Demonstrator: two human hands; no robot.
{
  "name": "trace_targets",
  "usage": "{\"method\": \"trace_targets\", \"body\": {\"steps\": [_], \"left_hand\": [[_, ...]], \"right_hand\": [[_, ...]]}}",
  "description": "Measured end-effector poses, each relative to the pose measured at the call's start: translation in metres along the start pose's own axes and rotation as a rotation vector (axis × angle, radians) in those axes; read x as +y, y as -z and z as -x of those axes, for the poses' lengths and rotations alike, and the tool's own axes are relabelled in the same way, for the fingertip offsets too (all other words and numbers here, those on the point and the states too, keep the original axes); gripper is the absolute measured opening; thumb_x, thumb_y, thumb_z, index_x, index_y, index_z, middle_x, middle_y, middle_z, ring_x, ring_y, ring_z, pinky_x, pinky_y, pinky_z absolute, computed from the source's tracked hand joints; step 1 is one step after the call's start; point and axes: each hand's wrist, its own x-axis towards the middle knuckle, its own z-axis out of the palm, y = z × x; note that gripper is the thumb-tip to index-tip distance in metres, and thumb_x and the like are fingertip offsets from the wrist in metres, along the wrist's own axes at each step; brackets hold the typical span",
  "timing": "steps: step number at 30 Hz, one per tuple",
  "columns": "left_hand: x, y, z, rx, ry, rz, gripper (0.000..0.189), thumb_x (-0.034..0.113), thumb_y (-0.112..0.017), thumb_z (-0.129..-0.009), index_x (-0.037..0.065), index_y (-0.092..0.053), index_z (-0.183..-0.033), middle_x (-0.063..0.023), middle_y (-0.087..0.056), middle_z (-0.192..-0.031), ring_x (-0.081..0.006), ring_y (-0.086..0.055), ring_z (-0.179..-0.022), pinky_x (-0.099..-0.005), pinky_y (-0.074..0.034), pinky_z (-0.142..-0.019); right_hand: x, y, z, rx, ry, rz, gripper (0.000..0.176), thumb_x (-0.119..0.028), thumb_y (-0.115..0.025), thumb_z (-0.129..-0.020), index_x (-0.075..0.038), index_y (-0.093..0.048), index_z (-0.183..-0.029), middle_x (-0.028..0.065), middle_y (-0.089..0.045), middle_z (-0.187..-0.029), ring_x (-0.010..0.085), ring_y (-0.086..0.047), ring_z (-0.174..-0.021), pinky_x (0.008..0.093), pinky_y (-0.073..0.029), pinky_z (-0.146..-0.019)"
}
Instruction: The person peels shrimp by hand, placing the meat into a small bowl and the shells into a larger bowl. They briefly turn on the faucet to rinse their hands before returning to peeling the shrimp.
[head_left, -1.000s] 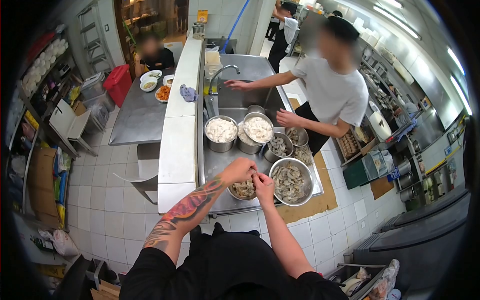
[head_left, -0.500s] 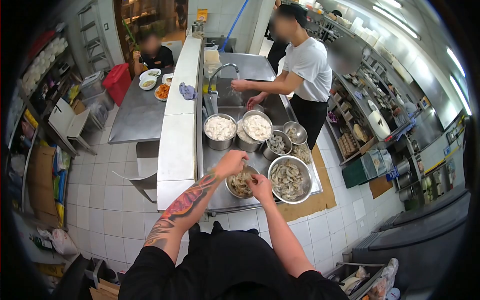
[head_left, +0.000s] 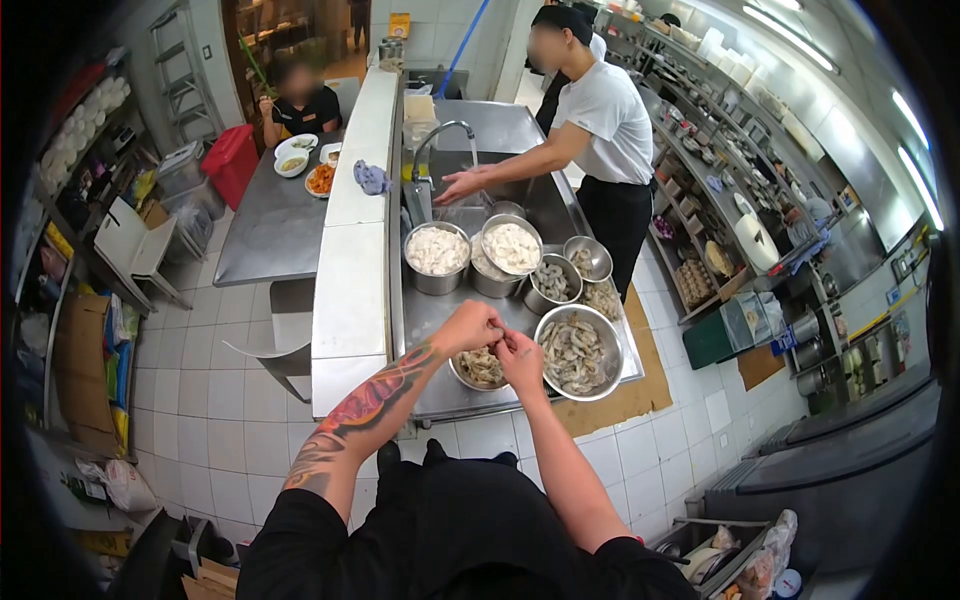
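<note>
My left hand (head_left: 472,328) and my right hand (head_left: 519,358) meet above a metal bowl of shrimp pieces (head_left: 480,368). Fingertips of both are pinched together around something too small to make out. Right of my right hand, a large steel bowl (head_left: 616,372) holds whole grey shrimp (head_left: 573,352). Behind my hands are a pot of pale shrimp (head_left: 437,250) and a tilted bowl of pale shrimp (head_left: 512,248). A smaller pot of grey shrimp (head_left: 552,282) stands beside them.
A co-worker in a white shirt (head_left: 610,120) rinses hands under the faucet (head_left: 440,130) at the sink. Another person (head_left: 300,105) sits at a table with food plates (head_left: 292,163). A tiled ledge (head_left: 350,290) borders the steel counter on the left. A purple cloth (head_left: 371,178) lies on it.
My hands have come together and risen slightly over the bowl. The co-worker's hands have drawn together under the faucet. The view has shifted slightly.
</note>
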Motion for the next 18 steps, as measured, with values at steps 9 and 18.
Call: {"method": "trace_targets", "body": {"steps": [9, 18], "left_hand": [[-0.004, 0.000, 0.001, 0.012, -0.018, -0.022, 0.023, 0.015, -0.073, -0.074, -0.001, -0.076, -0.090, -0.0193, -0.072, -0.077, -0.0274, -0.073, -0.068, -0.0349, -0.056, -0.065], [-0.007, 0.003, 0.000, -0.011, -0.059, -0.062, 0.025, 0.015, -0.076, -0.077, -0.002, -0.075, -0.096, -0.0147, -0.074, -0.078, -0.0191, -0.072, -0.068, -0.0313, -0.055, -0.064]], "right_hand": [[0.006, 0.003, -0.006, 0.037, -0.003, 0.010, 0.028, -0.008, -0.061, -0.090, 0.007, -0.070, -0.112, 0.0140, -0.076, -0.084, 0.0138, -0.072, -0.074, 0.0278, -0.056, -0.070], [-0.006, 0.004, -0.005, -0.013, -0.149, -0.269, 0.021, -0.004, -0.059, -0.092, 0.011, -0.067, -0.105, 0.0134, -0.074, -0.088, 0.0196, -0.073, -0.074, 0.0293, -0.060, -0.069]]}}
